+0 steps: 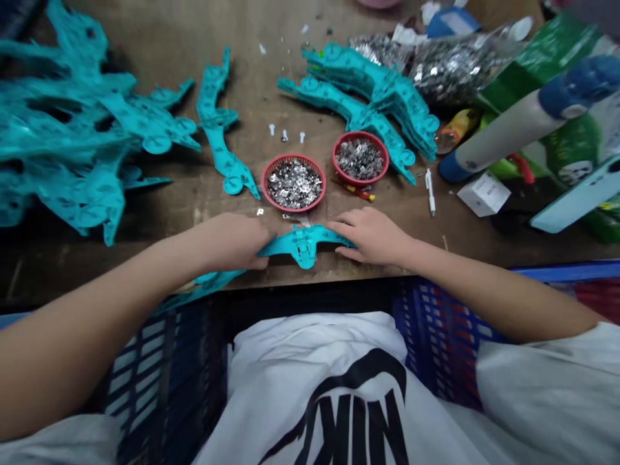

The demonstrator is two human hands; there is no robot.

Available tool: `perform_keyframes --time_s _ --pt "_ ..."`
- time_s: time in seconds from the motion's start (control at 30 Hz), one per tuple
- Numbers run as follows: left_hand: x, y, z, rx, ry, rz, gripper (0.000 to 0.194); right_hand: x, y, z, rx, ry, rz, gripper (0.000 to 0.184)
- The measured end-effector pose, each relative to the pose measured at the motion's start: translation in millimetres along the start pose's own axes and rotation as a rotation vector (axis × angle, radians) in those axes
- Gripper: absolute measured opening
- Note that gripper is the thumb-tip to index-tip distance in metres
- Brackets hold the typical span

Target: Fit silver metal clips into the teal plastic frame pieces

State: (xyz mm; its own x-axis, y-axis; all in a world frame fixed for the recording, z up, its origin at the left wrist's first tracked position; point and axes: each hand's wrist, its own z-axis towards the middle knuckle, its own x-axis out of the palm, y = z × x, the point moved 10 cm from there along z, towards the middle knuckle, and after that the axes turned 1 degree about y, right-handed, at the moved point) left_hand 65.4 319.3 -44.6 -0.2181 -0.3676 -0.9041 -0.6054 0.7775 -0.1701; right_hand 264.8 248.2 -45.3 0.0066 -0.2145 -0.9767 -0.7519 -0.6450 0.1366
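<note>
A teal plastic part [303, 243] lies at the near edge of the wooden table [252, 123]. My left hand [232, 240] is closed over its left end. My right hand [371, 234] presses on its right end with fingers bent onto it. Just beyond the part stand two small red baskets, one [293, 183] straight ahead and one [360, 158] to its right, both filled with small silver metal pieces. A few loose metal bits lie between the hands and the baskets.
Piles of teal parts lie at the far left [72, 129] and at the back centre-right [382, 97]. One teal part [219, 126] lies alone. A bag of metal pieces [445, 64], a pen [429, 190], bottles and a white box [483, 192] crowd the right. Blue crates [436, 336] stand below the table.
</note>
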Motion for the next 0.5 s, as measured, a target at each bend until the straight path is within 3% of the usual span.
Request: perform_keyframes --time_s 0.1,0.3,0.5 --pt "3.4 7.2 -4.3 -0.028 0.126 0.084 0.017 -5.2 -5.5 -2.3 0.034 -0.125 0.055 0.051" --pt "-45.7 1.8 -17.3 -0.043 -0.030 0.223 0.038 -34.2 -21.9 -16.2 0.053 -0.459 0.156 0.037" --pt "-58.3 5.9 -20.0 -0.075 -0.012 0.281 0.050 -55.8 -32.8 -25.0 0.039 -0.591 0.149 0.038"
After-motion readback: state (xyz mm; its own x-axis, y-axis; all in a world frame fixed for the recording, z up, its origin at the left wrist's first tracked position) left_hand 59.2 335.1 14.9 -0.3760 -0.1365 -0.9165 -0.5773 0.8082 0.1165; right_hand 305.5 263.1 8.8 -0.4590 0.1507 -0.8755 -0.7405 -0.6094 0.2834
